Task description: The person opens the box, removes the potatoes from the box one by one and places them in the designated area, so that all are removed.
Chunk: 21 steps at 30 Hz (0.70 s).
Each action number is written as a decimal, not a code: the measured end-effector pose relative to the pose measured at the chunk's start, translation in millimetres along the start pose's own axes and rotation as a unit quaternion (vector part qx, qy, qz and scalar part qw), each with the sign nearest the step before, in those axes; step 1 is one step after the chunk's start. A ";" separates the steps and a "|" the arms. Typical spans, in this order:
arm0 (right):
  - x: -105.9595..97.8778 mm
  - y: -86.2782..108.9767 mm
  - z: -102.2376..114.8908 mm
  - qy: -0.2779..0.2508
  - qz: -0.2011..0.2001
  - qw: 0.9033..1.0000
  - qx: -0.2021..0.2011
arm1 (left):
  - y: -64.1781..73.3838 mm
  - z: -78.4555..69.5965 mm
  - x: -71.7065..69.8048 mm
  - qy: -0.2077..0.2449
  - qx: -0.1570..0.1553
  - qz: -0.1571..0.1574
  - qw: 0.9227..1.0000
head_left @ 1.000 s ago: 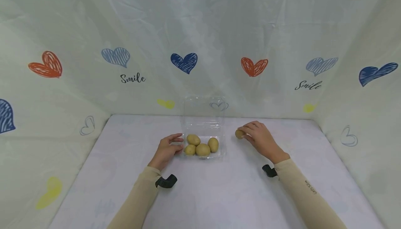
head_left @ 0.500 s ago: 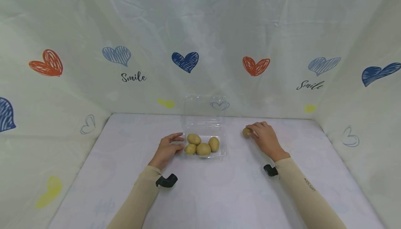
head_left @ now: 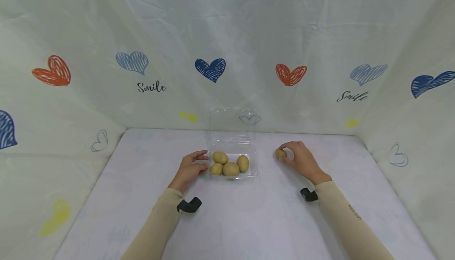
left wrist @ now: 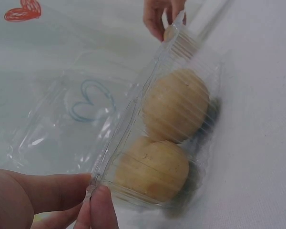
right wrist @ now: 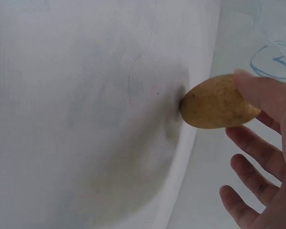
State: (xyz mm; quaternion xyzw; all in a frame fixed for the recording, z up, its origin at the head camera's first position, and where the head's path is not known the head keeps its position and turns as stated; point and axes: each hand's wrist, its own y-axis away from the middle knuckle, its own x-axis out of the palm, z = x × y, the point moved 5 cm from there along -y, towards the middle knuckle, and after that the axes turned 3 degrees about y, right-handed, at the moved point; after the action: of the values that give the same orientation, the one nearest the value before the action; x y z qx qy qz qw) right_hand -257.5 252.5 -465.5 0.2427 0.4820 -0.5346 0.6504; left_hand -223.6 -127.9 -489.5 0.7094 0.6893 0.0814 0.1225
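Observation:
A clear plastic clamshell box (head_left: 253,169) stands on the table with its lid (head_left: 231,123) raised at the back. Several potatoes lie in its base, among them a round one (head_left: 231,169) at the front and one (head_left: 243,163) at the right; a pair shows through the wall in the left wrist view. My left hand (head_left: 188,171) pinches the box's left rim between thumb and fingers. To the right of the box, my right hand (head_left: 303,161) holds a single potato (right wrist: 219,102) between thumb and fingers. That potato's lower end meets or nearly meets the tabletop.
The white table (head_left: 227,220) backs onto a pale curtain (head_left: 249,23) printed with hearts and "Smile". More curtain closes in both sides. Dark bands (head_left: 189,205) sit on both wrists.
My right hand has shifted the potato rightward, away from the box, then slightly nearer to me, and its fingers have moved on it. The left hand and the box stay put.

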 end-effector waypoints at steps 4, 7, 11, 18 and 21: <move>3.2 1.9 -0.5 -0.026 0.024 0.999 -0.003 | -0.4 0.8 -0.6 0.001 -0.002 -0.001 1.000; 6.1 2.4 0.1 -0.035 0.031 0.999 -0.019 | -0.4 0.9 -0.6 0.001 -0.003 -0.002 1.000; 11.4 3.5 3.3 -0.034 0.050 0.997 -0.043 | -0.1 0.8 0.1 0.001 -0.005 -0.003 1.000; 19.5 2.5 28.4 -0.024 0.085 0.989 -0.121 | 0.2 -0.5 0.7 -0.003 -0.002 -0.004 1.000; 23.1 -0.9 40.3 -0.018 0.088 0.986 -0.139 | -0.2 -0.3 0.5 -0.004 -0.002 -0.007 1.000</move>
State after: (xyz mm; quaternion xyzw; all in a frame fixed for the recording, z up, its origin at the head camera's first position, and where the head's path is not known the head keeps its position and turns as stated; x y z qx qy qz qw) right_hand -244.4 208.0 -469.0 0.1816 0.5162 -0.4079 0.7309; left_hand -223.9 -127.4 -489.3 0.7050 0.6933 0.0792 0.1269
